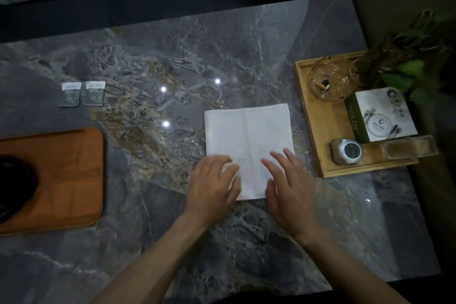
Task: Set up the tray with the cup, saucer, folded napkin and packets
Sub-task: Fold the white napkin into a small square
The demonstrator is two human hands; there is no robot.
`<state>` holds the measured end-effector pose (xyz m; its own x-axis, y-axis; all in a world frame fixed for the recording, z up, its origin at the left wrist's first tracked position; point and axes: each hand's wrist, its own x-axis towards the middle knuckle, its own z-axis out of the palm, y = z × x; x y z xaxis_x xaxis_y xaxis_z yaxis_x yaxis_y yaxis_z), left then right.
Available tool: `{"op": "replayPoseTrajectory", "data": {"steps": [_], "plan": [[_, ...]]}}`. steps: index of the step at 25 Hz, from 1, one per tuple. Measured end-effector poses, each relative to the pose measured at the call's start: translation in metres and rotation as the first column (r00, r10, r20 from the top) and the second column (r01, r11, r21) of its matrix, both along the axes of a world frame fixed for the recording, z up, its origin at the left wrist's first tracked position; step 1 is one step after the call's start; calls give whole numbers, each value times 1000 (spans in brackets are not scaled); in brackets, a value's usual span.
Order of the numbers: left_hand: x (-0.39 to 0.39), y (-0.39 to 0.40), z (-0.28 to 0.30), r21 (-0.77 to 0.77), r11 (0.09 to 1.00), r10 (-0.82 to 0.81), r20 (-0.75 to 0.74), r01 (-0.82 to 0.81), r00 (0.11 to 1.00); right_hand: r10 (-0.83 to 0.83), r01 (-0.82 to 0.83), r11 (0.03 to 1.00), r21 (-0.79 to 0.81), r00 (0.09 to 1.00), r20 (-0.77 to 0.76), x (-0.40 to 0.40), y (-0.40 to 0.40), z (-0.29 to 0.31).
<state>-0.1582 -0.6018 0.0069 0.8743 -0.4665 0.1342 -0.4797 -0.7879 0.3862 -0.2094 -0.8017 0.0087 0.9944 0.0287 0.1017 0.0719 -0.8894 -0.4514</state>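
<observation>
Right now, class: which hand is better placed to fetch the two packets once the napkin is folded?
Probably the left hand. Both hands rest on the napkin, but the packets lie far to the left, on its side; the right hand would cross over.

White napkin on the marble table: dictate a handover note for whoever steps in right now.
Left hand and right hand: both flat, fingers straight, on the near edge of the white square cloth napkin, which lies unfolded on the grey marble table.
Two small grey packets sit far left, off the brown wooden tray.
A dark round item sits on the tray.
Left: fold napkin, move it and the packets onto the tray.
</observation>
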Motion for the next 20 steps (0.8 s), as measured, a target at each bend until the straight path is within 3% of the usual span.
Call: {"op": "replayPoseTrajectory", "data": {"steps": [5, 8, 16, 20], "plan": [[17, -61, -13, 147, 987, 98, -213, -67, 972, -11, -27, 988, -151, 970, -243, 64, 15, -14], [15, -51, -24, 231, 972, 92, -188, -47, 978, 32, -86, 977, -197, 965, -259, 60, 9, -27], [42, -24, -36, 358, 884, 379, -170, -301, 910, 22, -109, 958, -266, 951, -309, 62, 8, -31], [51, -23, -32, 385, 861, 411, -143, -332, 900, 24, -117, 957, -264, 943, -332, 62, 8, -31]]}}
